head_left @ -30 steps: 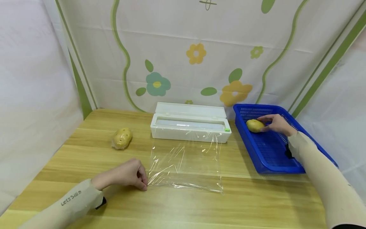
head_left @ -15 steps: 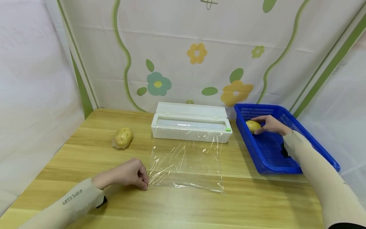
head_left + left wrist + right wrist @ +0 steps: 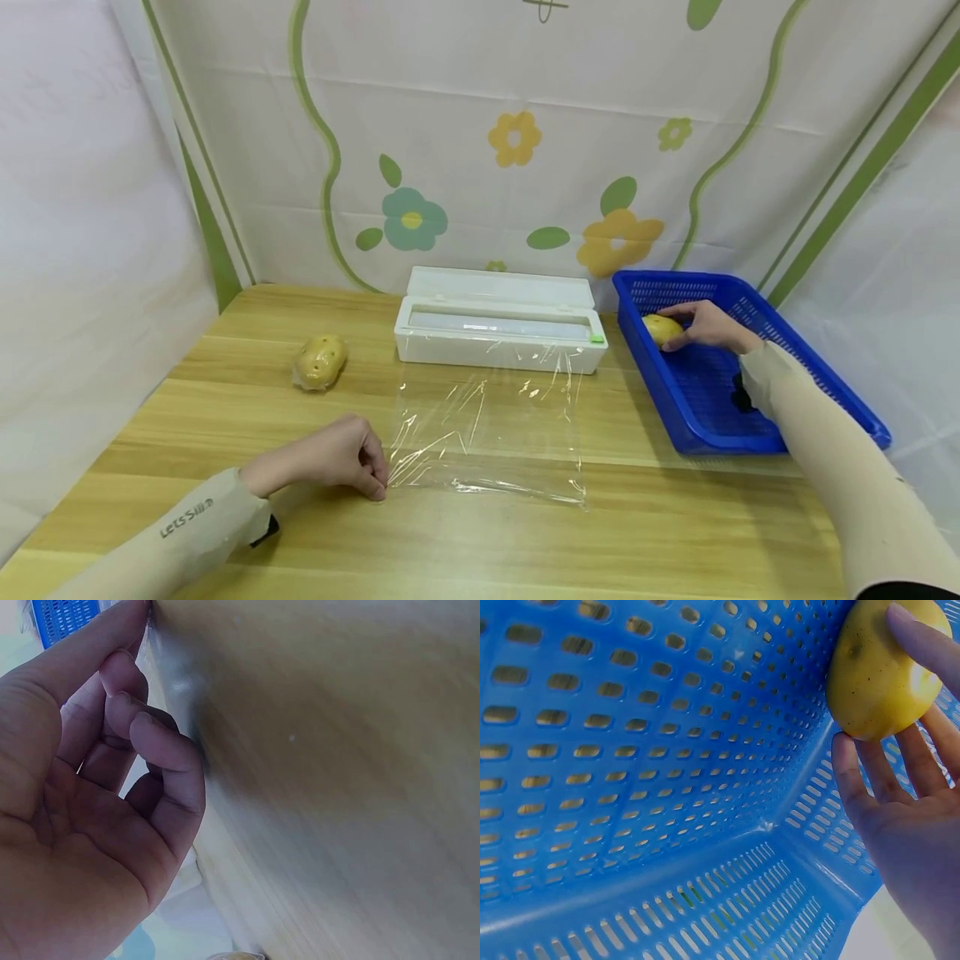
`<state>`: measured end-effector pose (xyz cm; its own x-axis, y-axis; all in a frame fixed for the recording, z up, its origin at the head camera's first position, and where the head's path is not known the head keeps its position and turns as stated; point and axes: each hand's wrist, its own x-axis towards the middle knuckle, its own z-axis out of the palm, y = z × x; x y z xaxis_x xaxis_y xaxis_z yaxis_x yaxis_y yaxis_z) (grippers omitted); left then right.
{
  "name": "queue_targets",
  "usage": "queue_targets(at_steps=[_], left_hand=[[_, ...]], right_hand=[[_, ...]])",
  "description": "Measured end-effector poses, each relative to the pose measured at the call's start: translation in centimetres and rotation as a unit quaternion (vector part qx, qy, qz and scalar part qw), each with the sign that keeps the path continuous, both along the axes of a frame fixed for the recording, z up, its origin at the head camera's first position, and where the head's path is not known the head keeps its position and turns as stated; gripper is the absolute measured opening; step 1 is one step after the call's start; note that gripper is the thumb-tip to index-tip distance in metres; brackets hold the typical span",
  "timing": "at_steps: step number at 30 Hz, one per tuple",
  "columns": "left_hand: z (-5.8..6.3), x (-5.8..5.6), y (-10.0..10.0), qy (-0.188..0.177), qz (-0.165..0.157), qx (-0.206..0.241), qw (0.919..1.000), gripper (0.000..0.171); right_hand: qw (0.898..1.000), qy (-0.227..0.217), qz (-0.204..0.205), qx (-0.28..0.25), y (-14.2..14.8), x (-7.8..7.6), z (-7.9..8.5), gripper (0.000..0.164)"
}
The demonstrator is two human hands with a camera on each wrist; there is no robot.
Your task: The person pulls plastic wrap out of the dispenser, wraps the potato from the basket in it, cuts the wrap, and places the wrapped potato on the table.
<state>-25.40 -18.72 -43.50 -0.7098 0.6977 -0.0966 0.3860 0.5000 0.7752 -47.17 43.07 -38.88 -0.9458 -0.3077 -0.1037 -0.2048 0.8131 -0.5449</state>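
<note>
My left hand (image 3: 337,454) pinches the near left corner of a sheet of clear plastic wrap (image 3: 487,433), close above the table. The sheet stretches from a white cling film dispenser (image 3: 498,354), whose lid is up and whose roll shows inside. Its thumb and index finger meet at the top edge of the left wrist view, the other fingers curled. Inside a blue basket (image 3: 693,442), my right hand (image 3: 712,327) holds a yellow potato (image 3: 881,675) near the left wall, thumb on one side and fingers on the other.
On the left of the wooden table (image 3: 480,558) lies another potato (image 3: 320,362), wrapped in film. A green slider (image 3: 597,339) sits on the dispenser's right end. Behind the table hangs a flowered curtain (image 3: 465,83), with pale sheets at both sides.
My right hand has shifted slightly left with the potato, toward the basket's left wall. The left hand and the plastic wrap have stayed in place.
</note>
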Motion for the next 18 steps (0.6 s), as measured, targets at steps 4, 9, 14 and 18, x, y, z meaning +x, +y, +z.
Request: queue_targets(at_steps=[4,9,14,18], left_hand=[[-0.1,0.0,0.0,0.001,-0.001,-0.004,1.0,0.015],[-0.1,0.1,0.0,0.0,-0.004,-0.003,1.0,0.014],[0.0,0.0,-0.1,-0.002,0.002,-0.004,1.0,0.014],[0.0,0.0,0.0,-0.002,0.003,-0.008,1.0,0.014]], right_hand=[[1.0,0.009,-0.012,0.01,0.2,0.3,0.0,0.077],[0.999,0.024,-0.021,0.019,0.8,0.5,0.4,0.073],[0.999,0.037,-0.033,0.005,0.8,0.8,1.9,0.069],[0.999,0.033,-0.033,-0.008,0.4,0.9,3.0,0.069]])
